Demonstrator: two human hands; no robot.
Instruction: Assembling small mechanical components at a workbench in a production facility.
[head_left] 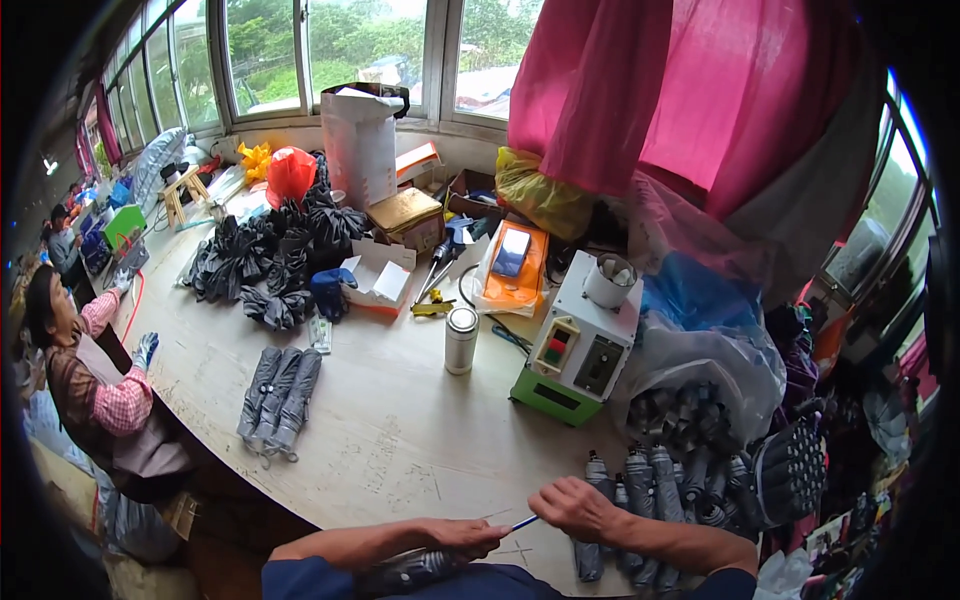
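Observation:
My left hand is closed at the front edge of the table, close to my body. From its fingertips a thin blue rod reaches to my right hand, whose fingers are curled over its other end. The rod's kind is too small to make out. A dark folded umbrella lies below my left wrist, partly hidden by the forearm. Beyond my right hand, several grey folded umbrellas lie close together, some under my right forearm.
A white and green machine stands right of a steel flask. Three folded umbrellas lie at left, with black umbrella covers piled behind. A plastic bag fills the right side. At far left a person wears gloves.

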